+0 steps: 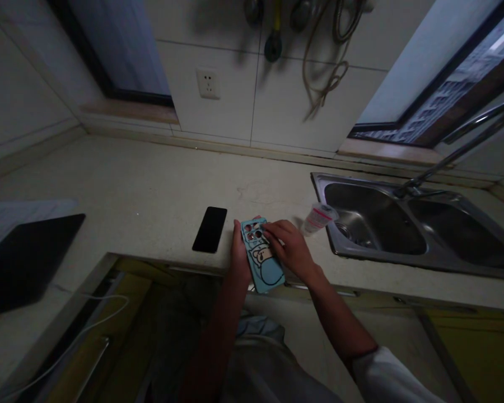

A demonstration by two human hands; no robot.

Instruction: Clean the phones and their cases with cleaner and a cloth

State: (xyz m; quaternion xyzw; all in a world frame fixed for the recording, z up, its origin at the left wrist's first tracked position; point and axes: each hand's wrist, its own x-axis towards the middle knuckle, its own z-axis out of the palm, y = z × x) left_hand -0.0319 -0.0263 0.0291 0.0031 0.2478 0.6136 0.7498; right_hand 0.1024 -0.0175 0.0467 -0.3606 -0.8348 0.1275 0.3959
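Observation:
My left hand holds a light blue phone case with a cartoon figure on it, just over the counter's front edge. Skin tones show through the round camera holes at its upper end. The fingers of my right hand are bent together at those holes, touching the case. A small pale bit shows by the fingertips; I cannot make out what it is. A black phone lies flat on the counter, left of my hands.
A clear plastic cup with a pink band leans beside the double steel sink. A faucet arches over the sink. At far left lie a dark flat object and a white cable. A socket is on the wall.

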